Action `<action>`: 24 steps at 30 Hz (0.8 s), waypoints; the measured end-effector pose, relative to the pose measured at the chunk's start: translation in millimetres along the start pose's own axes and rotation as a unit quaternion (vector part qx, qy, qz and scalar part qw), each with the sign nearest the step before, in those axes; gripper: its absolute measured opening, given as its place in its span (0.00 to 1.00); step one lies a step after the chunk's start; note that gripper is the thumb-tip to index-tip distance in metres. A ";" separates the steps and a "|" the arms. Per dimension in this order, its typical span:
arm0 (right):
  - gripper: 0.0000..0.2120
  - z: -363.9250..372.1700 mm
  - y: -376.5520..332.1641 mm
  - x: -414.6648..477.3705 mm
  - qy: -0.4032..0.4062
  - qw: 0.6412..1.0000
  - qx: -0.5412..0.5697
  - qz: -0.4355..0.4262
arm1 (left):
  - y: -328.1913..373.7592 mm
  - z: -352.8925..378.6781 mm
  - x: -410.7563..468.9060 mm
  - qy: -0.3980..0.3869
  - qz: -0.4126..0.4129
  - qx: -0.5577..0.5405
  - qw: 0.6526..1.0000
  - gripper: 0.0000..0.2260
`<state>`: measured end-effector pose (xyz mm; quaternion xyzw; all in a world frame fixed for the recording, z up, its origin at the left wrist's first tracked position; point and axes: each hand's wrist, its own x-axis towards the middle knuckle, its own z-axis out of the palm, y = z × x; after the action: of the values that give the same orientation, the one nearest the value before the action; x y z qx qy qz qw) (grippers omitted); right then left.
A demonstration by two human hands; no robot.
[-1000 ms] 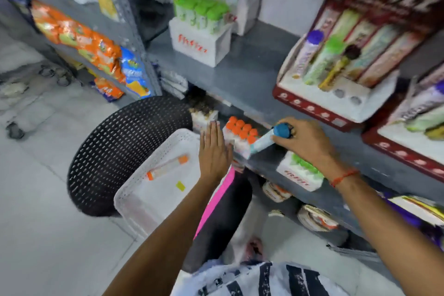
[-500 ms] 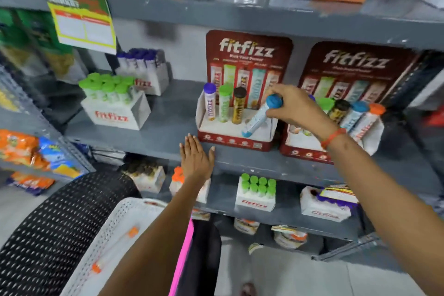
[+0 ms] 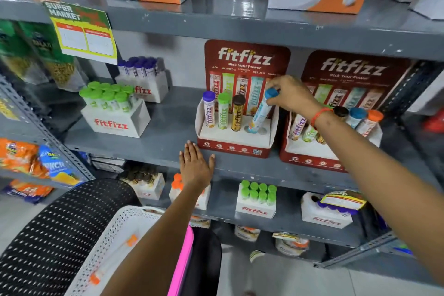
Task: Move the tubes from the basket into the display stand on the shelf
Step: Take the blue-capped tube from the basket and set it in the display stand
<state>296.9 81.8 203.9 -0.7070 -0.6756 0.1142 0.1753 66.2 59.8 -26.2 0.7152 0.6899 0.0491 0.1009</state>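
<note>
Three tall capped tubes already stand in the red-and-white cardboard display stand (image 3: 236, 138) on the grey metal shelf (image 3: 168, 125), and a fourth is going in right now. Half a second back the slim white tube with the blue cap (image 3: 262, 113) was hanging tilted in front of the stand; now its foot is down at the fourth hole, straight below the right hand's fingertips (image 3: 272, 100), though the body leans so the cap sits up and to the right. The right hand (image 3: 292, 96) pinches that blue cap from above with thumb and fingers closed round it. So this tube looks nearly seated, I'd say it just needs straightening and a push down.

The left hand (image 3: 195, 167) holds nothing, fingers stretched out flat and close together, thumb apart, palm against the shelf's front edge just below and left of the stand, same as before.

Down near the left forearm, the white perforated plastic basket (image 3: 120, 228) has at least one orange-capped tube (image 3: 113, 257) lying in it, well below both sets of fingers, so that one probably fills the last hole
</note>
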 end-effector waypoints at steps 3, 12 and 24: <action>0.17 -16.7 14.4 3.5 -0.006 1.000 -0.023 0.003 | 17.4 -8.2 10.4 0.016 0.016 0.009 1.000 0.35; 0.16 -35.5 14.7 13.5 0.020 1.000 -0.013 -0.010 | 28.0 -29.4 31.2 0.045 0.022 0.021 0.999 0.35; 0.16 -28.7 9.3 15.8 0.070 0.996 -0.052 0.011 | 39.9 -28.3 34.5 0.043 0.037 0.011 0.998 0.35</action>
<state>317.8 94.6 227.6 -0.7290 -0.6586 0.0309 0.1842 100.7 95.2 7.4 0.7386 0.6671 0.0757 0.0611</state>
